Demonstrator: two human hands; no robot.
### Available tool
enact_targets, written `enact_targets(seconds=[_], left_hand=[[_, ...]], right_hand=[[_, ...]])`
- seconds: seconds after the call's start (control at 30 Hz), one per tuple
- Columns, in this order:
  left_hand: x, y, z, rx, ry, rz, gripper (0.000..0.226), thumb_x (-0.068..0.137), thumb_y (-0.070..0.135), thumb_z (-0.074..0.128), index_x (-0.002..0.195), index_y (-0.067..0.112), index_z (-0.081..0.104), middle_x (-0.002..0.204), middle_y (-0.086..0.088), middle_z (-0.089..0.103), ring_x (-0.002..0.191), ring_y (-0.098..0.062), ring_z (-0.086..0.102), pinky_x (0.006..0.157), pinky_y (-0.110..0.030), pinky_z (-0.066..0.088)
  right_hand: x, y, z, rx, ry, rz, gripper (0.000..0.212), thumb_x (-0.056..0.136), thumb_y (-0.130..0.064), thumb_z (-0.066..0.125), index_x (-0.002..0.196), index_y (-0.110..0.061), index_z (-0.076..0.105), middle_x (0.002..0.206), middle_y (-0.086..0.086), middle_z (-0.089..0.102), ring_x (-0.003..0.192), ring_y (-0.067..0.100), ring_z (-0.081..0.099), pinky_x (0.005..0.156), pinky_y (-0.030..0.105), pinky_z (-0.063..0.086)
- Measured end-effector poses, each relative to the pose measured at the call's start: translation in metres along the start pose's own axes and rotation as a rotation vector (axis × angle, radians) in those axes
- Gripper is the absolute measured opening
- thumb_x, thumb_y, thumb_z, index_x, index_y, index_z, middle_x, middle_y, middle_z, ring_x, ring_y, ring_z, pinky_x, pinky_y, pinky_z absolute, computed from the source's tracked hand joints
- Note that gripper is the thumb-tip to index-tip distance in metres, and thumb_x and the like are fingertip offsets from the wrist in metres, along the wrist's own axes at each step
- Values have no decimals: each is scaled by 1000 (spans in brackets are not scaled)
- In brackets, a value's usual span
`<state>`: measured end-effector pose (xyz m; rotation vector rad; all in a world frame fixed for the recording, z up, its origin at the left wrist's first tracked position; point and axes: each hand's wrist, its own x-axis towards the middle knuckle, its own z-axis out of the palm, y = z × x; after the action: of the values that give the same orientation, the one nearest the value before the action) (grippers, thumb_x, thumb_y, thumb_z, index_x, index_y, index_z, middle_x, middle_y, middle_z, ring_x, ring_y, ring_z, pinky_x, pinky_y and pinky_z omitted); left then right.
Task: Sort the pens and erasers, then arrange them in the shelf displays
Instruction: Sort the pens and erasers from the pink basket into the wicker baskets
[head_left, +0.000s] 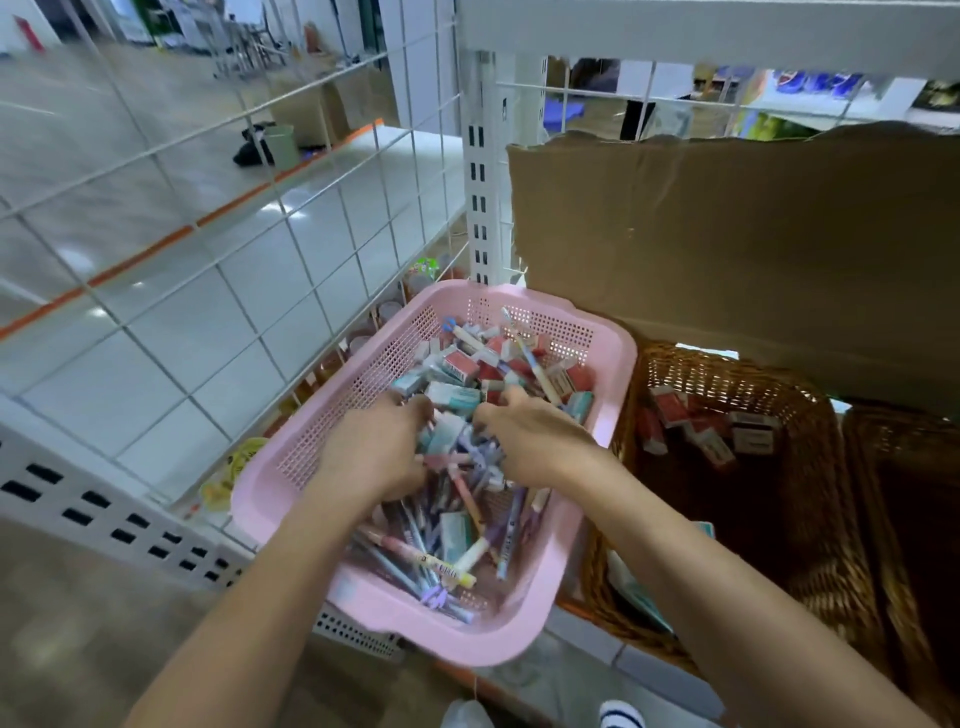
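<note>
hands meet mid-heap in the pink basket (260, 493): left hand (379, 447) and right hand (530, 441) curl their fingers down into it, grip hidden, likely raking erasers (457, 366) toward twelve o'clock off pens (415, 551) at six. red erasers (696, 423) lie sorted in the wicker basket (727, 364) at three o'clock.

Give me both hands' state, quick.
Left hand: fingers curled into the pens and erasers; grip cannot be told.
Right hand: likewise, cannot be told.

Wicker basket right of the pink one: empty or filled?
Partly filled. The wicker basket holds a few red erasers at its far end; most of its floor shows.
</note>
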<state>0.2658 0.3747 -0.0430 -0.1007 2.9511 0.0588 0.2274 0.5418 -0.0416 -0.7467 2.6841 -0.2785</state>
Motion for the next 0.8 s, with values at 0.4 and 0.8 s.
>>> enact_targets(seconds=[0.4,0.8], left_hand=[[-8,13,-20,-602,51,-27,12,90,24,54,96,16,60,80,-1,61,59,-12,52,52,-25,44],[-21,33,-39,-2258,-496,-410,18,78,14,57,94,7,61,86,-12,63,73,-21,61,47,-29,56]], right_hand=[[-7,17,-3,634,460,-78,43,93,-20,56,131,-25,38,92,4,60,80,17,59,73,33,49],[-46,4,-24,915,796,-172,40,96,-42,34,103,-19,66,92,-6,69,91,10,64,78,44,53]])
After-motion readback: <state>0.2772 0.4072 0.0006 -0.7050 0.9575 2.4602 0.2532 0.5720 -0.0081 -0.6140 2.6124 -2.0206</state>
